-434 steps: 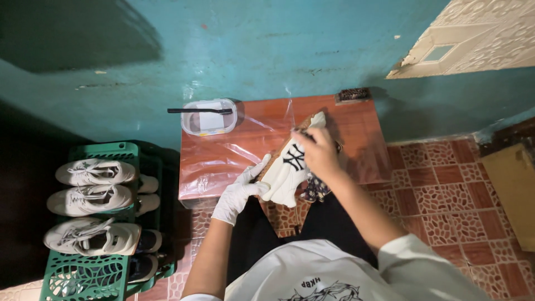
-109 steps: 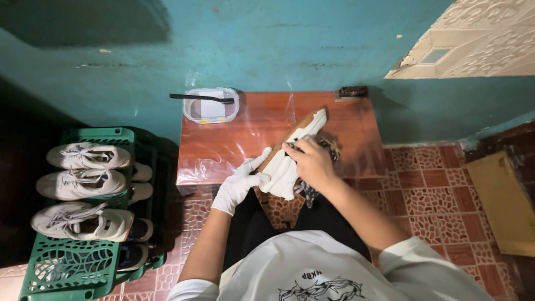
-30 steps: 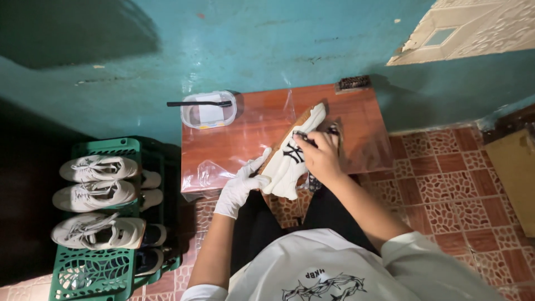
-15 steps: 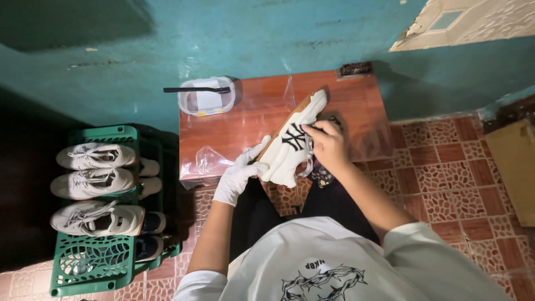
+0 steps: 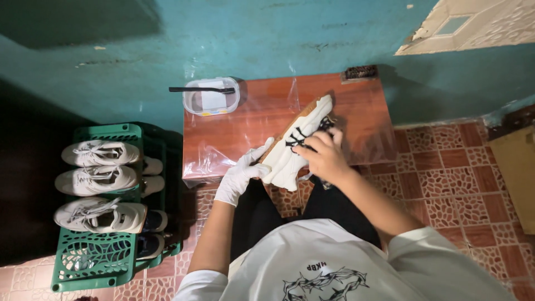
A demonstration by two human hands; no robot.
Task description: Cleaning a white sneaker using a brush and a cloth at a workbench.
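Person sits at a low reddish bench (image 5: 234,134) covered in clear plastic sheet (image 5: 223,159), working on a white sneaker (image 5: 298,146) with a dark emblem on its side and a tan sole. Shoe lies tilted on its side at the bench's near edge, toe toward the wall, heel hanging toward the person's lap. Progress, as a judgement: mid-job, the shoe's upper looks fairly clean and white, but it is in both hands rather than set aside, so work on it does not read as finished. Left hand (image 5: 241,175), in a white glove, has its fingers (image 5: 262,151) curled against the sole side near the heel, steadying the shoe. Right hand (image 5: 323,156), bare, sits over the lace area, fingertips pressed close together on the upper beside the emblem; they seem to pinch something small and dark (lace or cloth, cannot tell which). A clear tub (image 5: 212,100) with a thin black brush (image 5: 200,89) across its rim stands at the bench's far left corner, well apart from both hands. A scrub brush (image 5: 360,72) sits at the far right corner. Pale shoes (image 5: 97,178) fill a green crate (image 5: 95,259) on the floor to the left.
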